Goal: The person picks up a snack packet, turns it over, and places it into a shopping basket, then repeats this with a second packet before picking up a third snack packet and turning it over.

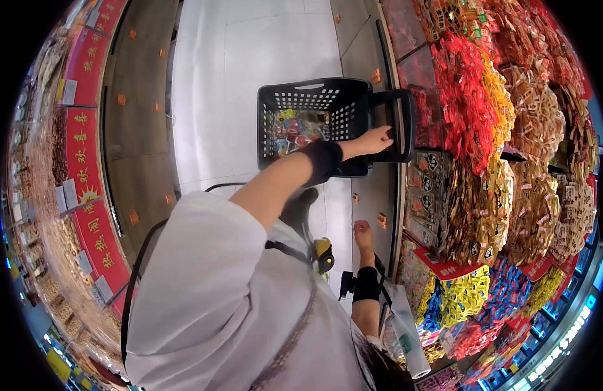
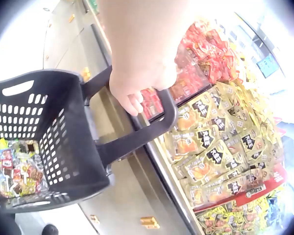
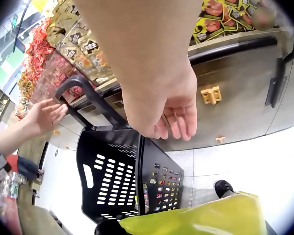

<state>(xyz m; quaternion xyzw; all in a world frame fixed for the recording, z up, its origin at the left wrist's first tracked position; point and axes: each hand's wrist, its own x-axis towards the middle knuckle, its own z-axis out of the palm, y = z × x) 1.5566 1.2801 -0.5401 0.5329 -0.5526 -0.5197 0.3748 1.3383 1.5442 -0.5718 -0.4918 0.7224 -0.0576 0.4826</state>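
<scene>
Sitting in the upper middle of the head view, a black shopping basket (image 1: 360, 117) has its handle (image 1: 409, 124) swung out toward the shelves on the right. There's a pile of small packaged stuff (image 1: 298, 130) in the bottom, too jumbled to read.

Left hand (image 1: 374, 141) is right at the handle, fingers loosely bent and not wrapped around it. In the right wrist view you can see its palm and slack fingers over at the left edge of the frame; honestly can't tell if it touches the bar. Right hand (image 3: 161, 100) is just hanging there with nothing in it, fingers relaxed, near the basket's rim in the upper middle of that same view. Both wrists have black bands (image 1: 321, 161).

Around that: pale floor (image 1: 249, 45) at upper middle of the head view, then heaps of red packets (image 1: 467, 104) at upper right, gold packets (image 1: 474, 208) below them, and yellow packets (image 1: 467, 293) at lower right. Red banners (image 1: 86, 156) run down the left side. Bottom right of the right wrist view has something shiny and yellow (image 3: 206, 218), plus a dark shoe (image 3: 223, 188).
</scene>
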